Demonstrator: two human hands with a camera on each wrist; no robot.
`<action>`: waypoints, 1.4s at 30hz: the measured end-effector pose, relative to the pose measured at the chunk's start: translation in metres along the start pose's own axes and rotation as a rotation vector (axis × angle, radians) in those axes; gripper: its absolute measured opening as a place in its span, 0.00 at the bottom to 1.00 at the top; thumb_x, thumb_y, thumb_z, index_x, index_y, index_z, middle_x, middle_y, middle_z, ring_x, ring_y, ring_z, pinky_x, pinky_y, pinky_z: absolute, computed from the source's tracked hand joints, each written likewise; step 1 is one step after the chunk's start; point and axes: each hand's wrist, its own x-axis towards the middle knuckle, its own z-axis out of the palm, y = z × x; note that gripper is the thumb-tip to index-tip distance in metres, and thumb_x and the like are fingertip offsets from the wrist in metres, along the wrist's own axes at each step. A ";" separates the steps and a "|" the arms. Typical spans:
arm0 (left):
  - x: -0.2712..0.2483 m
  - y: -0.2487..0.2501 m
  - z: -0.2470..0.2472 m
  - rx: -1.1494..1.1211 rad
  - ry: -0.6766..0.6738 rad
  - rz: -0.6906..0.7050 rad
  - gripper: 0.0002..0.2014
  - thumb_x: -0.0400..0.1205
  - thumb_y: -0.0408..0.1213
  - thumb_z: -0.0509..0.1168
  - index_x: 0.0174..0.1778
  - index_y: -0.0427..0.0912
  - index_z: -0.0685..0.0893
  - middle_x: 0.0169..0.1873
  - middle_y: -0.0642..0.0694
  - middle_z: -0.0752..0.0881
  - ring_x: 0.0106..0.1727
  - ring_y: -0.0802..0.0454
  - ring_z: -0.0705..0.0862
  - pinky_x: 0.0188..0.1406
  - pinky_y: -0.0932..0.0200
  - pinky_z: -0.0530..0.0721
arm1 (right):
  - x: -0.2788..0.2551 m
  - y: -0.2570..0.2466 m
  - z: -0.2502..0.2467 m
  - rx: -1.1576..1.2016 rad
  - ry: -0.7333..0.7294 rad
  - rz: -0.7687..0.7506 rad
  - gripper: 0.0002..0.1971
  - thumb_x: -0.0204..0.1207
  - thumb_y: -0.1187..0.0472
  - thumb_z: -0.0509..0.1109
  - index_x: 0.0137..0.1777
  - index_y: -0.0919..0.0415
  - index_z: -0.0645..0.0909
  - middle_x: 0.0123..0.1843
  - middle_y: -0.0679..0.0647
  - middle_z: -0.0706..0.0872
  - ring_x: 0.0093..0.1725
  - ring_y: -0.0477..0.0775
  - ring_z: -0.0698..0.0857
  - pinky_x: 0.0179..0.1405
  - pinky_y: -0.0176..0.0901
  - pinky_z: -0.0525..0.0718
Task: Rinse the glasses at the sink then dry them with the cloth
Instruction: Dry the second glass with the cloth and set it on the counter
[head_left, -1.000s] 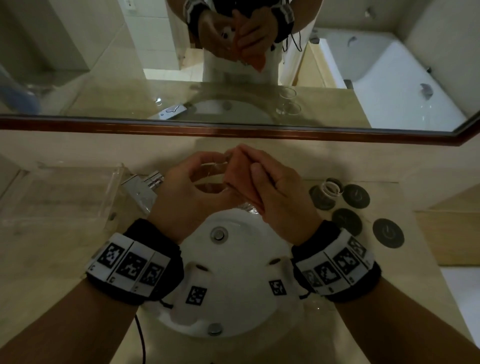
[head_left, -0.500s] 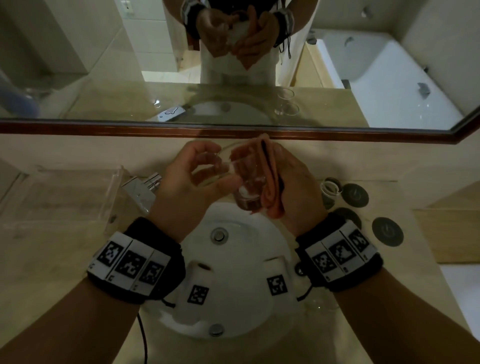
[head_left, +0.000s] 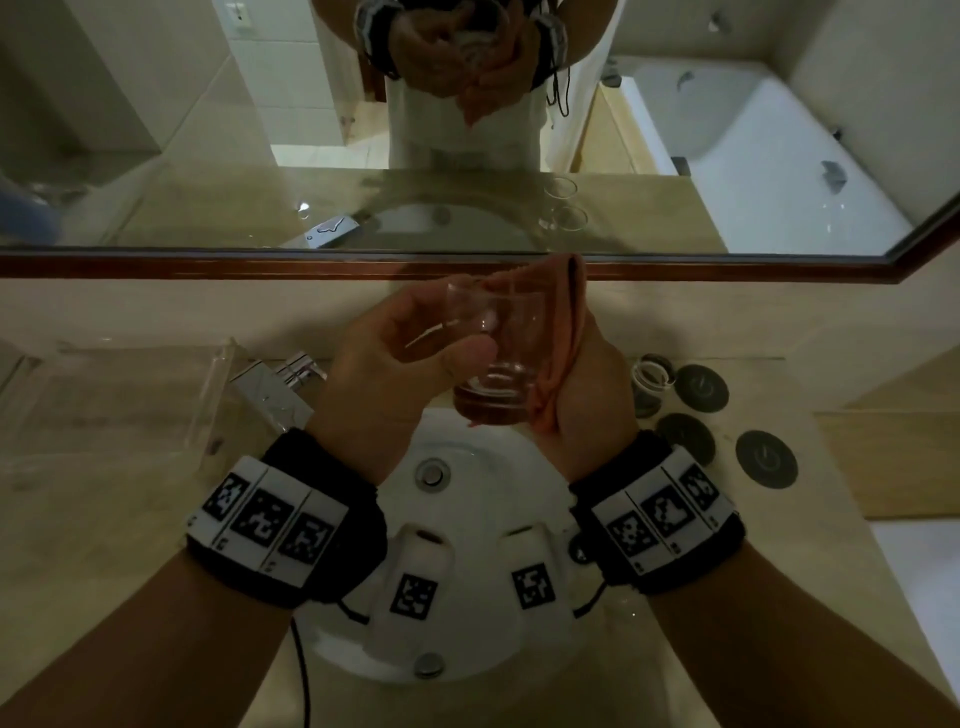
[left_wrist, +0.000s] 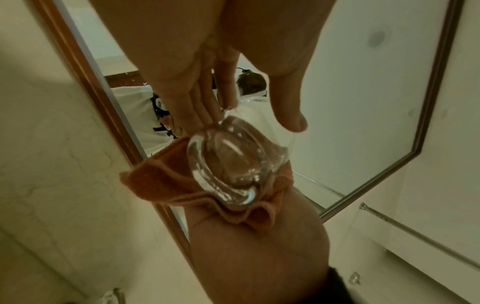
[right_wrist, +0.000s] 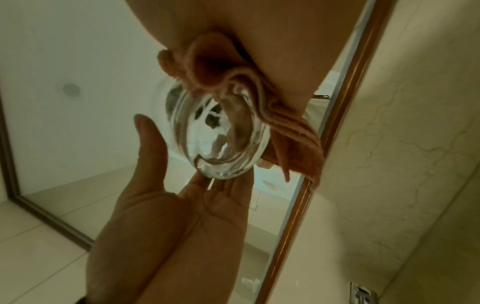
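We hold the glass (head_left: 488, 353) above the sink (head_left: 467, 525): left hand (head_left: 384, 374) fingers curl on its wall, right hand (head_left: 582, 384) presses the cloth (head_left: 561, 332) against it. Wet, smooth, breakable, with a thick heavy base; we should grip the wall, not the rim.

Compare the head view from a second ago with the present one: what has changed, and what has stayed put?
The glass has come into view between the hands and been lifted higher. The orange cloth, then bunched over it, now lies along its right side under the right hand. The left hand still holds the glass. The second glass, the coasters and the sink are unmoved.
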 end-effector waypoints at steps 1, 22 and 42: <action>0.001 0.000 0.000 0.022 -0.007 0.004 0.24 0.76 0.32 0.75 0.68 0.31 0.81 0.60 0.38 0.89 0.61 0.41 0.89 0.59 0.46 0.88 | 0.000 0.001 -0.002 0.028 -0.015 0.018 0.35 0.67 0.23 0.67 0.42 0.58 0.90 0.47 0.86 0.76 0.43 0.78 0.75 0.47 0.91 0.73; 0.004 0.008 0.005 0.089 -0.103 -0.008 0.21 0.77 0.51 0.69 0.64 0.46 0.86 0.57 0.45 0.91 0.58 0.42 0.91 0.57 0.41 0.88 | 0.008 -0.007 -0.019 -0.007 -0.089 -0.037 0.27 0.92 0.60 0.48 0.38 0.50 0.85 0.24 0.47 0.85 0.21 0.44 0.83 0.23 0.37 0.81; 0.006 0.013 0.014 0.068 -0.034 -0.009 0.16 0.79 0.56 0.65 0.54 0.52 0.90 0.45 0.49 0.93 0.48 0.48 0.92 0.45 0.49 0.90 | -0.012 -0.031 -0.002 0.155 0.005 0.008 0.21 0.91 0.63 0.49 0.69 0.84 0.67 0.35 0.87 0.66 0.32 0.91 0.66 0.32 0.69 0.85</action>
